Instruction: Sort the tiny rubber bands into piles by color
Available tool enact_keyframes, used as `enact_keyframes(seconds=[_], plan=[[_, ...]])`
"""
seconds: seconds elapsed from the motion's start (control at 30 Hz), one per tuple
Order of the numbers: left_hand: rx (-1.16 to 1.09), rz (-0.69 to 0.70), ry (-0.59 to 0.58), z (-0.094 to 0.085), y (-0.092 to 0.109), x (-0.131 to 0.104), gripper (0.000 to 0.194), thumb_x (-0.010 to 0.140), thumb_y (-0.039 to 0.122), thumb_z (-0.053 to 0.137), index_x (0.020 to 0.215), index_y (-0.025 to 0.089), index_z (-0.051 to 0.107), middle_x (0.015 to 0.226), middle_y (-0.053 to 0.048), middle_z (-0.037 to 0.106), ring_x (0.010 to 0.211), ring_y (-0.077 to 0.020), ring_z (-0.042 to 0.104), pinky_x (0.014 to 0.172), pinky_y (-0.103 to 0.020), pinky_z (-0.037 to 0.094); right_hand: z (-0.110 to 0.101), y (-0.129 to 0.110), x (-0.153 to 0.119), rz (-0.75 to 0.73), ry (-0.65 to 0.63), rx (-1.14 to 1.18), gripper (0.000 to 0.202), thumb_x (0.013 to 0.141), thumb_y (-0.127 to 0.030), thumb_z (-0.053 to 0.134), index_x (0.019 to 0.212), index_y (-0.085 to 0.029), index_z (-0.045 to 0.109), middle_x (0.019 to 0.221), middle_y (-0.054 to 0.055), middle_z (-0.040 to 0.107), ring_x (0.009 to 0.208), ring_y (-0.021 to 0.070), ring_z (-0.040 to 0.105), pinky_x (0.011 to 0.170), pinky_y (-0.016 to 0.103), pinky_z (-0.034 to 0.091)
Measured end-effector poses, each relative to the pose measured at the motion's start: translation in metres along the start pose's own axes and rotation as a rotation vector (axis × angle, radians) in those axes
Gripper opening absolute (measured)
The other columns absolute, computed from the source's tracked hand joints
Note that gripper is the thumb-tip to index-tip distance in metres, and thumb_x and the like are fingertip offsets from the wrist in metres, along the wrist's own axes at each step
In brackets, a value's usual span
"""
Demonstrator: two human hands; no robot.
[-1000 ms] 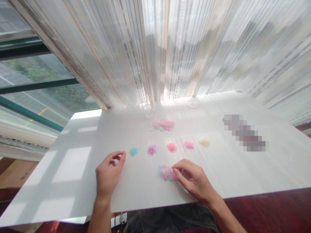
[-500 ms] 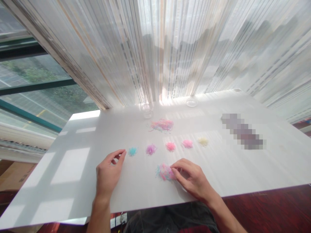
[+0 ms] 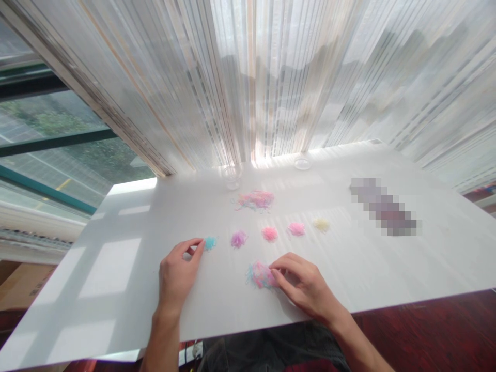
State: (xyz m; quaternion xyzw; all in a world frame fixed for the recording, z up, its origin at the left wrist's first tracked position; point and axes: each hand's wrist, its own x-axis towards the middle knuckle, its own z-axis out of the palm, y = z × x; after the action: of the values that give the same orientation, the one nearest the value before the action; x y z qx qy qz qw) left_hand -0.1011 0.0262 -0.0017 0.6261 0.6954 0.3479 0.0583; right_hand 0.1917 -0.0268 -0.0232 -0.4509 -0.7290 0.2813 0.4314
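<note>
On the glossy white tabletop, the left hand lies palm down with thumb and forefinger drawn together to a narrow gap, their tips touching the near-left edge of the small turquoise heap of thin elastic loops. Whether a loop is actually pinched between them cannot be told. The right hand rests to the right, fingers loosely curled and slightly apart, fingertips pressing the right side of the mixed pink, blue and white tangle of tiny loops near the front edge.

Beyond lie a row of sorted heaps: purple, deep pink, lighter pink and pale yellow. Farther off sits another mixed multicoloured pile, then two clear shallow dishes by the striped sheer curtain.

The risk, as I judge it, is that the light, springy loops cling together, so a drag of the fingers could smear the turquoise heap toward the purple one or pull several colours out together.
</note>
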Motion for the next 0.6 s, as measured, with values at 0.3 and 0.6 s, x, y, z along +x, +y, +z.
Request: enact_keyframes(seconds=[0.3,0.6], plan=[[0.063,0.065,0.072,-0.009,0.001,-0.007,0.025,0.092,0.040,0.062,0.087,0.022,0.078,0.074,-0.001,0.073,0.058,-0.0146,0.062,0.060,-0.026,0.050,0.000,0.002,0.001,0.002,0.016,0.002,0.012,0.099,-0.016,0.060,0.096,-0.022,0.069,0.084,0.003,0.070,0.075,0.0158,0.066,0.070,0.028,0.053],[-0.194,0.459,-0.205,0.003,0.037,-0.050,0.016,0.099,0.026,0.063,0.112,0.023,0.071,0.099,-0.005,0.073,0.085,-0.0178,0.069,0.076,-0.029,0.058,-0.001,-0.001,0.001,0.000,0.089,-0.016,0.012,0.098,-0.015,0.059,0.098,-0.022,0.069,0.085,0.003,0.068,0.076,0.0161,0.065,0.070,0.029,0.053]])
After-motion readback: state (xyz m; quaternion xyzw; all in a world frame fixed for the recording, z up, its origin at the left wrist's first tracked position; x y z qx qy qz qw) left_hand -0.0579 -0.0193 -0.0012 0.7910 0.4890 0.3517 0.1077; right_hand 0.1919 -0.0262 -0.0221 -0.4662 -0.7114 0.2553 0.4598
